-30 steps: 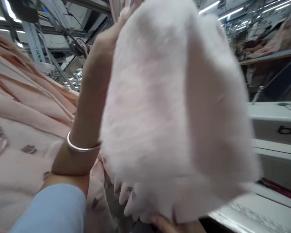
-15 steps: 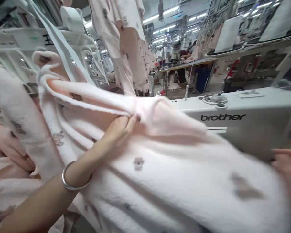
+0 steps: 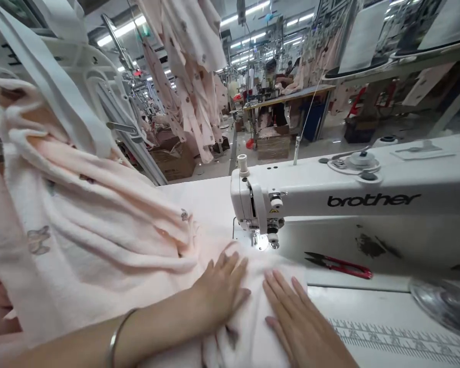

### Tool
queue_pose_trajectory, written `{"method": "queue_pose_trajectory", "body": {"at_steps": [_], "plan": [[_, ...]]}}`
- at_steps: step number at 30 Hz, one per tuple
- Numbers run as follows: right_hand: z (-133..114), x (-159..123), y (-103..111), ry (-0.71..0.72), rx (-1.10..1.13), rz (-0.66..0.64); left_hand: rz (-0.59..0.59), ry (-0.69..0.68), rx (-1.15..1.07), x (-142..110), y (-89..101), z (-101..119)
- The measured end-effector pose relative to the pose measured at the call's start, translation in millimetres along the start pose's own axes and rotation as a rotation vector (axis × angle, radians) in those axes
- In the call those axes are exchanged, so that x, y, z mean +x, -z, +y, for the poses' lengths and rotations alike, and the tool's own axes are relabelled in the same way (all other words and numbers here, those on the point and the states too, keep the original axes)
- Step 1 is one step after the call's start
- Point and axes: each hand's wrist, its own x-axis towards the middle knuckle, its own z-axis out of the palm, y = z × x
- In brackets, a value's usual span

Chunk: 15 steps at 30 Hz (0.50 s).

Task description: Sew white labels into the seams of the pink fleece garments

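Note:
A pale pink fleece garment (image 3: 126,286) with small printed animal figures spreads over the sewing table, its bulk heaped to the left. My left hand (image 3: 220,289) rests on the cloth just in front of the needle area, fingers spread. To its right, my right hand (image 3: 295,317) lies flat on the same cloth, fingers stretched forward. Behind them stands the white sewing machine (image 3: 299,191), its lamp lighting the presser foot (image 3: 258,240). The cloth's edge reaches close to the foot; whether it passes underneath I cannot tell.
Red-handled thread snips (image 3: 341,265) lie on the machine bed at right. A ruler scale (image 3: 398,337) marks the table's front. White elastic bands (image 3: 57,76) hang at left, and thread cones (image 3: 362,38) stand at upper right. Pink garments (image 3: 193,61) hang behind.
The garment, held up before the machine earlier, now lies lowered on the table, uncovering the machine head. My left hand has let go of its pinch, and my right hand has come in from the far right.

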Motion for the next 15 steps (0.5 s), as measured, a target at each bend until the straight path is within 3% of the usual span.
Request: {"method": "queue_pose_trajectory", "body": {"at_steps": [3,6,9,10,13,15], "plan": [[40.0,17.4,-6.8,-0.105,-0.048,-0.046,-0.075,0.144,0.156,33.0,-4.3,-5.9],[44.9,27.7,0.0,-0.171,-0.044,-0.057,-0.052,0.186,0.138,65.4,10.2,-25.5],[-5.5,24.9,4.6,-0.111,0.097,0.036,-0.101,0.079,0.076,72.2,17.6,-25.2],[-30.1,22.6,1.9,-0.13,0.175,0.139,-0.119,0.042,0.053,70.6,16.9,-20.7],[-93.5,16.9,-17.1,-0.437,0.344,0.518,-0.116,0.029,0.013,69.7,9.6,-9.2],[-107.8,14.5,-28.1,-0.455,0.347,0.513,-0.083,0.062,0.004,77.2,4.7,-10.1]]}}
